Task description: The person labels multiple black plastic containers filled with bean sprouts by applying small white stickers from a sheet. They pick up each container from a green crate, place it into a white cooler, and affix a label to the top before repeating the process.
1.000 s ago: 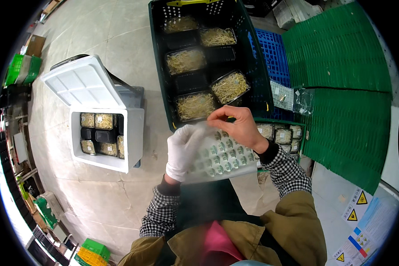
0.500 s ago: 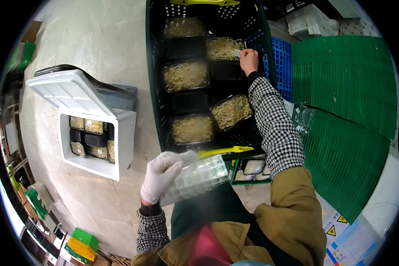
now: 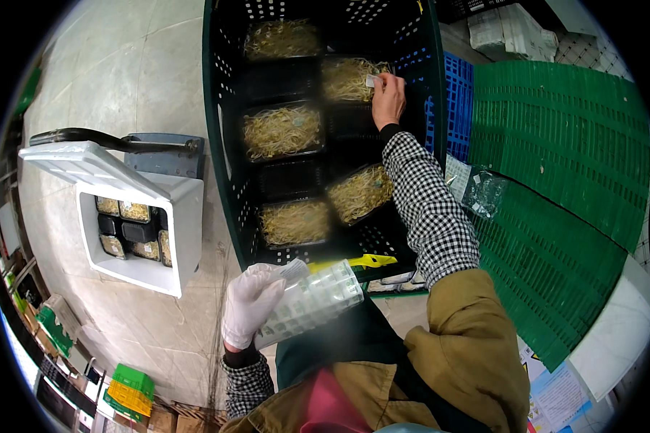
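A large dark green perforated crate (image 3: 213, 108) stands in front of me, holding black trays of bean sprouts (image 3: 282, 132). Left of it, a smaller white foam box (image 3: 188, 238), its lid (image 3: 97, 164) tipped back, holds similar trays. At the crate's near end is a curled sheet of labels (image 3: 314, 299), its green print too blurred to read; my gloved left hand (image 3: 251, 307) grips its left part, fingers closed. Over the upper-right sprout tray (image 3: 341, 78), my bare right hand (image 3: 388, 99) pinches a small whitish label (image 3: 372, 81), fingertips together; I cannot tell whether it touches the tray.
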`<action>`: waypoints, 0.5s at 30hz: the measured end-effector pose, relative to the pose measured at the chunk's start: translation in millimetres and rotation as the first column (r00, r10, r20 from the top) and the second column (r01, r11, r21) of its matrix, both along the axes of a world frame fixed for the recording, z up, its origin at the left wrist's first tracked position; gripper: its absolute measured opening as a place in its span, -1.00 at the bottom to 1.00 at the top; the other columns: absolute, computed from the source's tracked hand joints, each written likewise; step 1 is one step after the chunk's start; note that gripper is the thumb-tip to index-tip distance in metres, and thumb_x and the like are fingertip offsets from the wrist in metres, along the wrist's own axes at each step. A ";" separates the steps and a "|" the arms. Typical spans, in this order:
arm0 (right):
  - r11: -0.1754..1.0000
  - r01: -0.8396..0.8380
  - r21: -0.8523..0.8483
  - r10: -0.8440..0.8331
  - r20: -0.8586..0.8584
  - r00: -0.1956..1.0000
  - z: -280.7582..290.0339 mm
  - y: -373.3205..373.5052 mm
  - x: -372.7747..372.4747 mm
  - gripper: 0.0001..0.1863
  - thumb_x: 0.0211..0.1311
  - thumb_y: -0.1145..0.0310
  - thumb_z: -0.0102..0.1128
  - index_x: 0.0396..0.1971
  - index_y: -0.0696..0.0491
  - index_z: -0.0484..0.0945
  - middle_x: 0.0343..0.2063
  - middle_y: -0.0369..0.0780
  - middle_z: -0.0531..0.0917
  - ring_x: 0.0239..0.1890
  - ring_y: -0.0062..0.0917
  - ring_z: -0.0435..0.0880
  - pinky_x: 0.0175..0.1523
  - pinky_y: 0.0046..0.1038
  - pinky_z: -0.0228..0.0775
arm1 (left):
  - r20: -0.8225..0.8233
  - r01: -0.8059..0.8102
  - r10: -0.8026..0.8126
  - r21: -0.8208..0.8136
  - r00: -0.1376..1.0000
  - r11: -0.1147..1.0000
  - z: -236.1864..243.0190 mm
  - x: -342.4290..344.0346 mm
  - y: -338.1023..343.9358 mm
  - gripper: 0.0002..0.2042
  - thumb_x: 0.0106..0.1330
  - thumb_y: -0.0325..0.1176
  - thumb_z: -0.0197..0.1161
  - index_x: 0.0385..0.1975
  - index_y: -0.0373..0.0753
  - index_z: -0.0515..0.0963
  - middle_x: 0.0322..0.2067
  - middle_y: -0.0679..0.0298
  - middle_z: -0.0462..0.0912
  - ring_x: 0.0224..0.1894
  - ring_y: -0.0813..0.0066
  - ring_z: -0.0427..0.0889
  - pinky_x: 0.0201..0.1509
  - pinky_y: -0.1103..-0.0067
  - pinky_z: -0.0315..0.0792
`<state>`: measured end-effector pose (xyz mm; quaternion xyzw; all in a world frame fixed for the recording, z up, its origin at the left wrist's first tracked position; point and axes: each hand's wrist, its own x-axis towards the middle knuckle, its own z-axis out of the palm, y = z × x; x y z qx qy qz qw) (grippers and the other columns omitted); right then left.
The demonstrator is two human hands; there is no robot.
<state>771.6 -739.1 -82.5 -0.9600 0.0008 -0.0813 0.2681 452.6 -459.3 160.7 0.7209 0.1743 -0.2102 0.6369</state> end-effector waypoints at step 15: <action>0.876 0.480 -0.032 -0.459 -0.355 0.814 26.6 18.8 17.4 -0.53 0.15 -0.07 0.23 -0.23 0.07 0.60 -0.30 -0.06 0.69 -0.14 -0.11 0.63 -0.03 -0.14 0.43 | -0.184 -0.029 0.025 -0.019 0.983 0.999 9.1 -2.7 1.7 -0.87 0.24 -0.42 0.24 -0.35 -0.38 0.59 -0.32 0.17 0.61 -0.23 0.42 0.56 -0.11 0.52 0.41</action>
